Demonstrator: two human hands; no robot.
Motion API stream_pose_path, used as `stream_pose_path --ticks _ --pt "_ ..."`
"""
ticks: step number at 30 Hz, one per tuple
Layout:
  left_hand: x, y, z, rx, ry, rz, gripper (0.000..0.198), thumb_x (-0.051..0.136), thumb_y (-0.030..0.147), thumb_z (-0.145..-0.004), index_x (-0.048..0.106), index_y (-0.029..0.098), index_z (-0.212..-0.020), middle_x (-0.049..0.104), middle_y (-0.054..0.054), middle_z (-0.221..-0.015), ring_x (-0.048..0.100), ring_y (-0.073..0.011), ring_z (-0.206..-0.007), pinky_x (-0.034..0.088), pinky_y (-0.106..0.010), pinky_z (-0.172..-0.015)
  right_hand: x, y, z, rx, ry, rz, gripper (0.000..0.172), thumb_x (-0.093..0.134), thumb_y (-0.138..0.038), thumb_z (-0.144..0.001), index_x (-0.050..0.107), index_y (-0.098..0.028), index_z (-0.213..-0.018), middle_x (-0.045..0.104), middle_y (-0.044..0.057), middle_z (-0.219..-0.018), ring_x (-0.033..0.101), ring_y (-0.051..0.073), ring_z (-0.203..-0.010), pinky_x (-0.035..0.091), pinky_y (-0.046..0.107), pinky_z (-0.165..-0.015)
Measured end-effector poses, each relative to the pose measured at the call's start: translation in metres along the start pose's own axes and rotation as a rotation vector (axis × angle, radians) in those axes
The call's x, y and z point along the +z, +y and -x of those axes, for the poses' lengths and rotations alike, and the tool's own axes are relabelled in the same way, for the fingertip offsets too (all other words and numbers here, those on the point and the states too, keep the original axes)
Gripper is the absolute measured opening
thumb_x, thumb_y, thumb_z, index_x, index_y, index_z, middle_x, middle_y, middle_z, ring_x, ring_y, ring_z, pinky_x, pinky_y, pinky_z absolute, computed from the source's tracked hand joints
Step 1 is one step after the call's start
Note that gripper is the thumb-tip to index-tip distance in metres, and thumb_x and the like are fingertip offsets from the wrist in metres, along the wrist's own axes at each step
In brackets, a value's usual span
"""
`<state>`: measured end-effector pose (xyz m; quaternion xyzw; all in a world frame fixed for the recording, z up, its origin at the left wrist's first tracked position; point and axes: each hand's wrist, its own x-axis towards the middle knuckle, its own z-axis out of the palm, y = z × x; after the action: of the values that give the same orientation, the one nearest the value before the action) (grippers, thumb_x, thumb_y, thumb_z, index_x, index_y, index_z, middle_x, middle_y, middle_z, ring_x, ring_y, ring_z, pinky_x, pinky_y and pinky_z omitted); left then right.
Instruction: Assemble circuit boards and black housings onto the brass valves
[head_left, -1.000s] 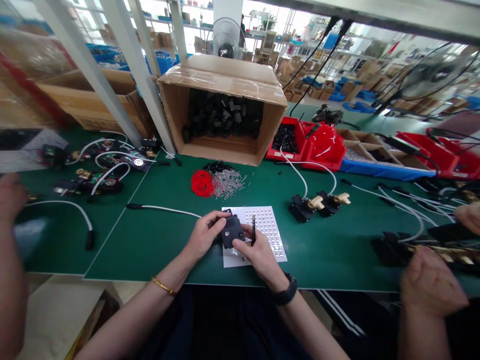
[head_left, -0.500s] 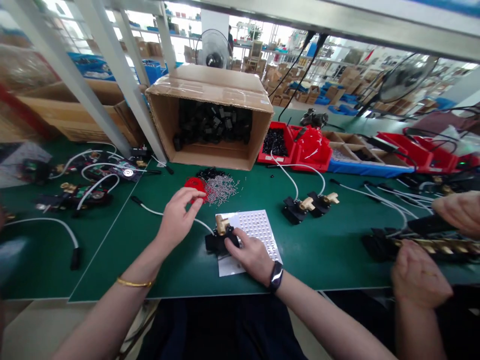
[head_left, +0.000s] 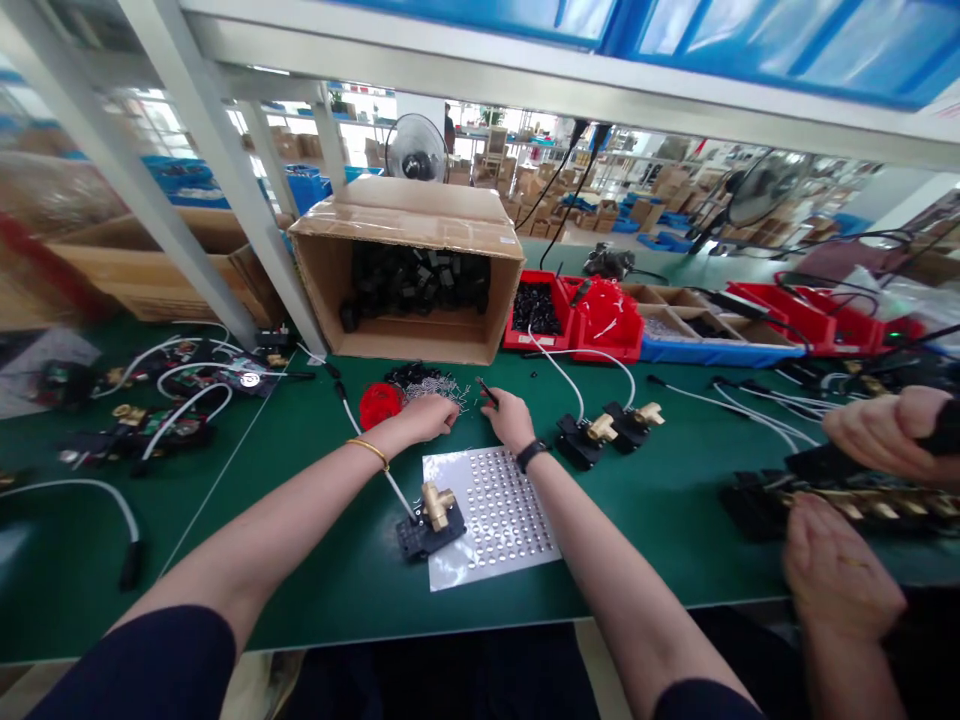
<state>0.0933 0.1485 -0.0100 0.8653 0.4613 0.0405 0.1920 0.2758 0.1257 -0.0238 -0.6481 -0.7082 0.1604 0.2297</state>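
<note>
My left hand is at the near side of a pile of small silver screws, its fingers curled together; what they hold, if anything, is hidden. Just right of the pile, my right hand is closed on a small dark tool with its tip toward the screws. A black part with a brass fitting and a white cable lies untouched on the left part of a white sheet with rows of small round dots. A red coil and small black pieces lie beside the screws.
An open cardboard box of black parts stands behind. Red bins and a blue-edged divided tray are at back right. Two brass-fitted units lie right of the sheet. Another person's hands work at far right.
Both hands have moved away from the brass-fitted part, forward to the screw pile. My right hand let go of the part and now holds a small dark tool. The view has tilted up.
</note>
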Motion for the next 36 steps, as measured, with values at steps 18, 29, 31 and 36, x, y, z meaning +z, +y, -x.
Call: stream_pose_path --ticks 18,29,31,36 --pt "0.037 0.023 0.185 -0.64 0.684 1.525 0.032 0.077 0.027 -0.062 0.06 0.012 -0.084 0.059 0.001 -0.069 0.054 -0.0087 -0.062 0.044 -0.019 -0.061 0.005 -0.017 0.088 0.012 -0.443 -0.72 0.017 0.036 -0.015 -0.082 0.053 -0.017 -0.086 0.036 -0.008 -0.049 0.035 0.009 -0.039 0.027 0.019 -0.038" --pt "0.055 0.036 0.164 -0.605 0.616 1.649 0.032 0.071 0.037 -0.069 0.046 0.017 -0.065 0.046 0.008 -0.047 0.034 -0.0037 -0.037 0.023 -0.015 -0.036 0.009 -0.029 0.092 -0.169 -0.355 -0.571 0.01 0.055 -0.008 -0.077 0.06 -0.016 -0.082 0.064 0.002 -0.082 0.058 0.016 -0.078 0.044 0.029 -0.074" --pt "0.057 0.039 0.163 -0.623 0.621 1.583 0.029 0.069 0.036 -0.07 0.048 0.016 -0.067 0.043 0.009 -0.043 0.03 -0.0034 -0.034 0.019 -0.015 -0.035 0.011 -0.028 0.095 -0.215 -0.305 -0.529 0.011 0.054 -0.008 -0.079 0.062 -0.016 -0.083 0.065 0.003 -0.083 0.059 0.017 -0.08 0.044 0.03 -0.074" --pt "0.062 0.041 0.16 -0.629 0.637 1.478 0.022 0.069 0.032 -0.066 0.057 0.014 -0.07 0.055 0.003 -0.054 0.045 -0.007 -0.045 0.034 -0.017 -0.044 0.023 -0.02 0.104 -0.443 -0.153 -0.365 0.021 0.046 -0.004 -0.08 0.061 -0.017 -0.086 0.065 0.006 -0.082 0.059 0.018 -0.076 0.046 0.028 -0.067"
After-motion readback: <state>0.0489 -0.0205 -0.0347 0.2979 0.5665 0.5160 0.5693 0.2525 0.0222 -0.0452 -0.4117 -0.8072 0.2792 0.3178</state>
